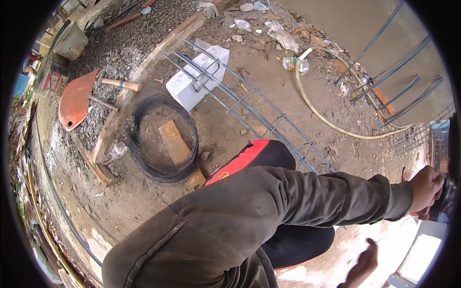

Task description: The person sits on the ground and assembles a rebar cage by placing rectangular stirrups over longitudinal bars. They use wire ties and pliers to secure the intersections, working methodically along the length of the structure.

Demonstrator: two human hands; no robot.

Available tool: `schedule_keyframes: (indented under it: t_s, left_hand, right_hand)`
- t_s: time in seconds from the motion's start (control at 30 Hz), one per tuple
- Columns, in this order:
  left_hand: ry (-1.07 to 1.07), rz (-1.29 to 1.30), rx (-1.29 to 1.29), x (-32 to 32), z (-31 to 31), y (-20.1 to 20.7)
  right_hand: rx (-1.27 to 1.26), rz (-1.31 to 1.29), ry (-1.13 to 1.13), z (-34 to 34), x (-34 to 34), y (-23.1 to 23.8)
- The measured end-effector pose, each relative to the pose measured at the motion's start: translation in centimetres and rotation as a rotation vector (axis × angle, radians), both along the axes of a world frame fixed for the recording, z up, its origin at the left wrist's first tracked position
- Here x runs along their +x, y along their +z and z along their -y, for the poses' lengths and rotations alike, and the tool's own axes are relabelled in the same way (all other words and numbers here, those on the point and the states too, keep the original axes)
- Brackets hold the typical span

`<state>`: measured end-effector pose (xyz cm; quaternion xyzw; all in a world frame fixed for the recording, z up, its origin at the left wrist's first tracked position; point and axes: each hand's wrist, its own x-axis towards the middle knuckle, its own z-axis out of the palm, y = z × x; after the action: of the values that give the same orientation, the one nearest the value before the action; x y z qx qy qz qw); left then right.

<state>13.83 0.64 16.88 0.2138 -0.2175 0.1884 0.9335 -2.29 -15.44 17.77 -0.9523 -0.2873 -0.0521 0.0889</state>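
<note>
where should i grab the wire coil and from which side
Probably the wire coil's left side, from above, fingers hooked through its open middle: it lies flat as a ring, and the wood crosses under its lower right.

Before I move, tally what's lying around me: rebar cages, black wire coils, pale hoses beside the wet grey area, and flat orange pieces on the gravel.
Rebar cage: 1
Black wire coil: 1
Pale hose: 1
Flat orange piece: 1
Total: 4
</note>
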Motion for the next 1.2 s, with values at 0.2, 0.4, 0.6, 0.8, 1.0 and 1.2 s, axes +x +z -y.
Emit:
schedule_keyframes:
  t_s: [0.2,0.4,0.6,0.8,1.0,1.2]
  left_hand:
    - [-0.358,-0.030,-0.176,-3.1,-0.3,-0.3]
    - [-0.221,-0.159,0.044,-3.1,0.9,-0.9]
    - [-0.262,-0.051,-0.114,-2.4,0.3,-1.5]
    - [-0.320,0.022,-0.109,-1.6,1.4,-2.3]
    - [-0.273,0.021,-0.056,-2.4,1.6,-3.0]
    - [-0.526,0.131,0.544,-4.2,4.3,-7.8]
  right_hand:
    - [0.169,0.312,-0.029,5.7,0.7,0.3]
    - [0.517,0.353,-0.062,11.5,6.5,1.4]
    - [0.681,-0.184,-0.020,11.6,0.0,-3.1]
    - [0.488,0.148,-0.219,7.6,1.0,-0.4]
    - [0.715,-0.090,-0.392,10.1,1.0,-3.6]
    - [0.790,-0.908,-0.386,14.0,-4.5,-14.5]
